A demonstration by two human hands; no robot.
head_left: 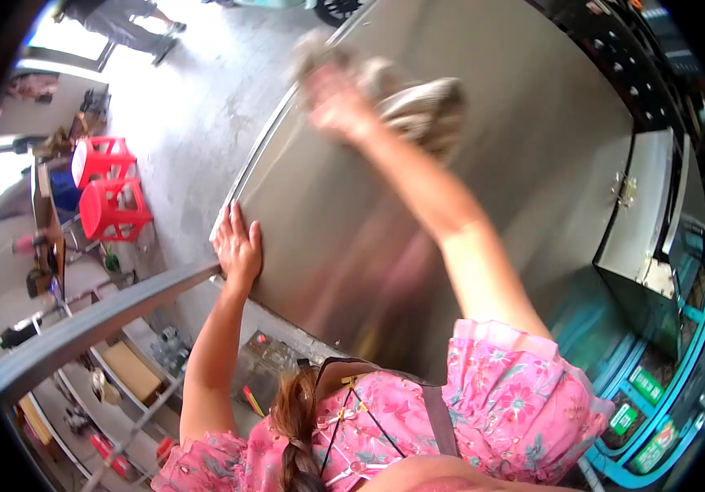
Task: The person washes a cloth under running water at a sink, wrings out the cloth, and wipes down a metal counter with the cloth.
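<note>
A large smooth metal sheet (533, 156) with a dull shine stretches out in front of me. My left hand (238, 248) lies flat on its left edge, fingers stretched out and holding nothing. Far across the sheet, my right hand (336, 102), smeared by motion, presses on a crumpled beige-grey striped cloth (426, 107). Part of the cloth bunches up beyond the fingers and part trails to the right. The exact grip of those fingers is blurred.
A grey metal bar (106, 324) runs beside my left arm, above shelves with boxes and parts. Red plastic stools (113, 209) stand left on the concrete floor. At right are a hinged metal box (639, 205) and turquoise frames (615, 426). A person's legs (135, 29) show at top left.
</note>
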